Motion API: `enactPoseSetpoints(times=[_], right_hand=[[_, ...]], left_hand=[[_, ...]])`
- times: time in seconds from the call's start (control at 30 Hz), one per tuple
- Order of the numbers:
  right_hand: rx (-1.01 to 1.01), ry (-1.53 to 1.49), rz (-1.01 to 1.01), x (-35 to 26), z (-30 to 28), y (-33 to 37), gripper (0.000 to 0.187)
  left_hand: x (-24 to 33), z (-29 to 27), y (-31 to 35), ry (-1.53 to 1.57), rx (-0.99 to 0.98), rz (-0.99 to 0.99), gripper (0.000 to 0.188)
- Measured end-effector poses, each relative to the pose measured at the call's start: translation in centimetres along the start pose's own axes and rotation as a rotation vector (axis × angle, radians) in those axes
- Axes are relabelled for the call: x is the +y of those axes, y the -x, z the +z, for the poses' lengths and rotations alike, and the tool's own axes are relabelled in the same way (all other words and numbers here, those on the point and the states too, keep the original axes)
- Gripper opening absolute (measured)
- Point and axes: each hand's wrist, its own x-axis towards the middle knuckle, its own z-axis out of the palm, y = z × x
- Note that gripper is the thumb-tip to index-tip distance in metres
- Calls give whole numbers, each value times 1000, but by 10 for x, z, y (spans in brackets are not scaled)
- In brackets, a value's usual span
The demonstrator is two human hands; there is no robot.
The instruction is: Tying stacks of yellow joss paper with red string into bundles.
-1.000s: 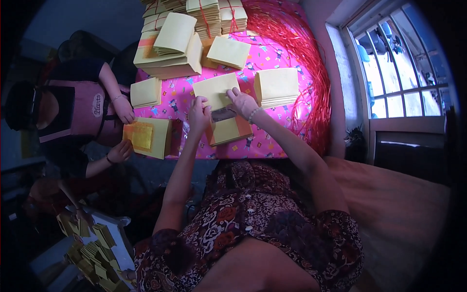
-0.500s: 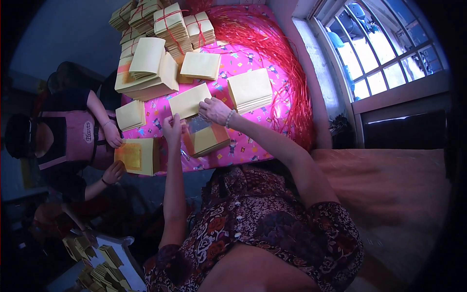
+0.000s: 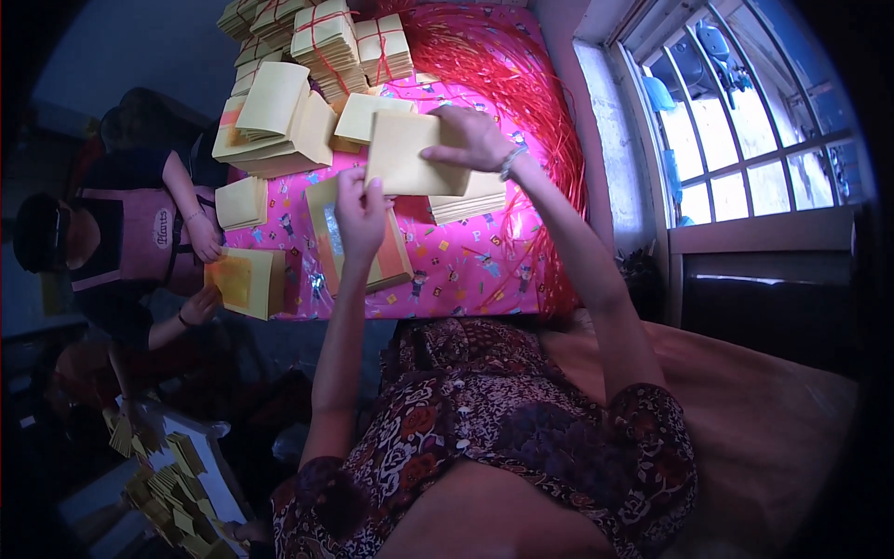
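A flat yellow paper piece (image 3: 405, 154), seemingly folded, is raised over the table between my hands. My right hand (image 3: 480, 140) grips its right side, the thumb lying across the upper face. At its lower left corner, my left hand (image 3: 358, 214) has its fingers curled in a pinch. Beneath my left hand lies a stack of yellow sheets (image 3: 391, 256) with orange bands and a shiny foil patch on top. Partly hidden under the raised piece, a pile of folded yellow papers (image 3: 470, 203) sits to the right.
Bundles of yellow paper tied with red string (image 3: 326, 47) stand at the back. Red plastic strands (image 3: 549, 130) spread along the right edge of the pink table cover (image 3: 466, 279). At left, a co-worker's hands (image 3: 203, 303) handle another yellow-and-orange stack (image 3: 256, 284). A barred window (image 3: 745, 121) is on the right.
The yellow paper has been lifted off the foil-topped stack and carried right, toward the folded pile. My right hand has moved right and up; my left hand has followed slightly right.
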Motion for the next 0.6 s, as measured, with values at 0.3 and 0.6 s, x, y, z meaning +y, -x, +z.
enactPoseSetpoints(times=[0.3,0.6], right_hand=[[-527,-246,155,96,-9,2,53],[-739,-277,172,135,27,-23,34]], left_hand=[[-61,82,45,422,195,-516,35],[-141,103,86,700,355,-811,48]])
